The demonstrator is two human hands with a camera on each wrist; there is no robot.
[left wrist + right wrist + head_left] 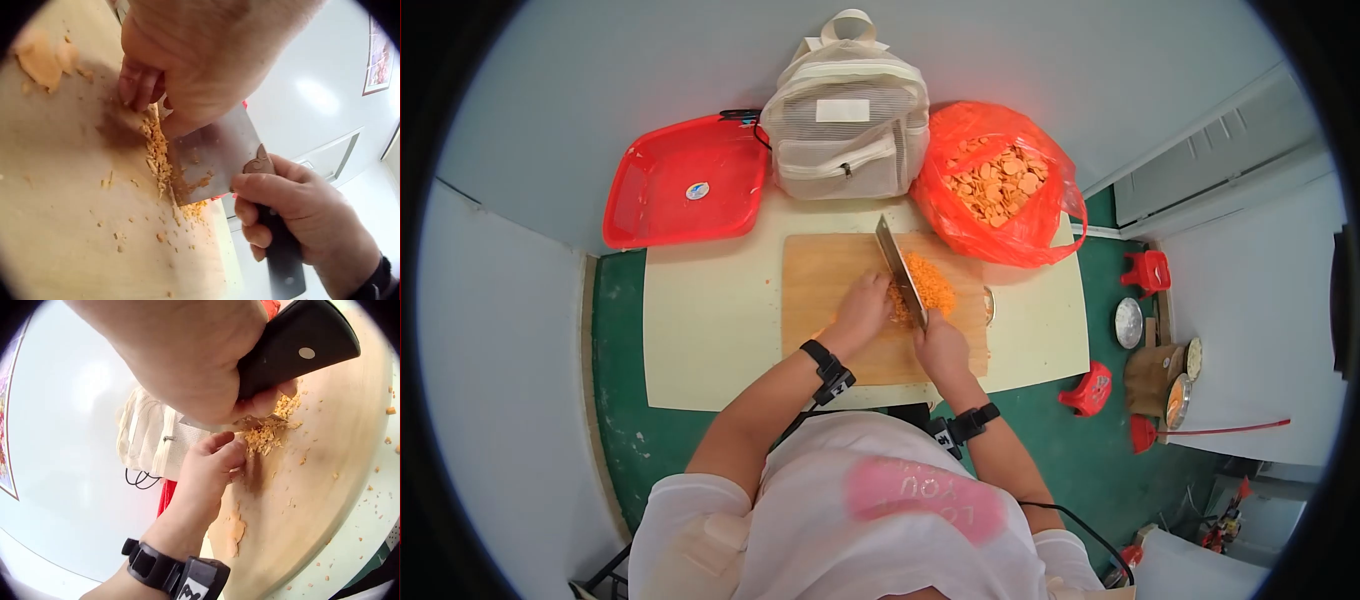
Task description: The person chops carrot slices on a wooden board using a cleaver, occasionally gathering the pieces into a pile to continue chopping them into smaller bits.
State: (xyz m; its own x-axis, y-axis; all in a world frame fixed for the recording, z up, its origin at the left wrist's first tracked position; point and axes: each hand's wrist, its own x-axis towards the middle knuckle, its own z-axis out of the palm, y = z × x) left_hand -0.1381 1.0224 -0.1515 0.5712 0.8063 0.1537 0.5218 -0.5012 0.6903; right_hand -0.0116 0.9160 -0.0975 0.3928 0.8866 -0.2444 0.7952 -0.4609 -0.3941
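Note:
My right hand (945, 350) grips the black handle (280, 253) of a broad cleaver (898, 268). Its blade stands on edge on a wooden cutting board (820, 270). Finely chopped orange vegetable (931, 285) is heaped right of the blade, with more bits (157, 153) along its left face. Close against that face, my left hand (863, 315) has its fingers curled down on orange vegetable pieces at the board; its fingertips are partly hidden. A few thin orange slices (40, 59) lie on the board near the left hand.
Behind the board stands a pale mesh backpack (845, 150). A red basin (730, 205) is at the back left, and a red plastic bag (990, 245) full of orange slices (1000, 185) at the back right. Red stools (1088, 390) and bowls (1129, 322) are beyond the table's right side.

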